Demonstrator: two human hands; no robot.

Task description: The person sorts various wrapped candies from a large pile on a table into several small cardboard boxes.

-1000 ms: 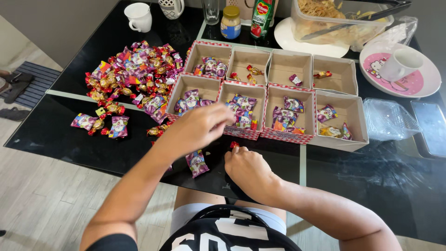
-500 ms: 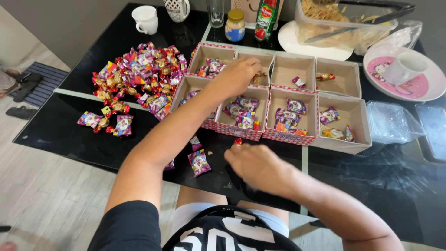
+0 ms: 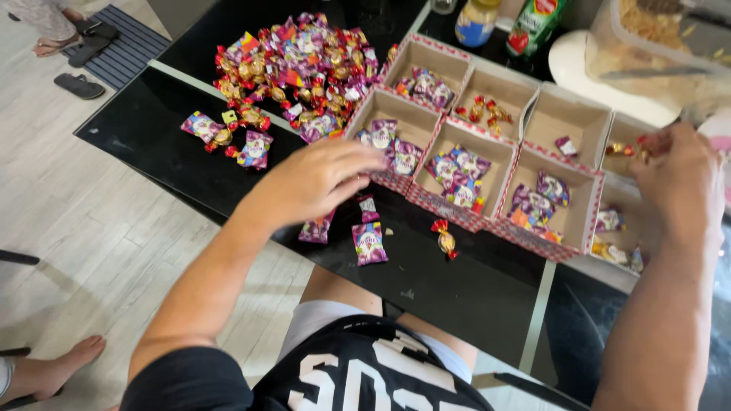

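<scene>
**Sweets going into the boxes, most of the heap still outside**

We see our left hand (image 3: pixel 316 183) held low over the black counter (image 3: pixel 152 144), palm down, its fingers (image 3: pixel 365 164) loosely spread and closed on nothing that we can make out. Just below those fingertips lie loose sweets: a purple sachet (image 3: pixel 368 242) flat on the glass, a smaller one (image 3: pixel 368 207) above it, and another (image 3: pixel 316 227) half hidden under the palm. A little further toward our right lies a gold twist-wrapped sweet (image 3: pixel 445 239) with red ends, apart from both hands.

Our right hand (image 3: pixel 678 183) reaches over the far right boxes. Its fingers (image 3: pixel 656 144) are pinched together on a small red-and-gold wrapped sweet (image 3: pixel 643 142), held above an end box whose inside we cannot see well.

Just beyond the left fingertips stands the block of cardboard boxes (image 3: pixel 426 202) with red checked rims. Several hold purple sachets, one (image 3: pixel 487 113) holds gold twists, one (image 3: pixel 565 144) only a single small sweet.

As for progress, we judge the sorting under way but far from finished: each box has only a few pieces, while the big heap of sweets (image 3: pixel 293 65) beyond the left hand is large, and a small cluster (image 3: pixel 228 133) lies beside it on the counter.
</scene>
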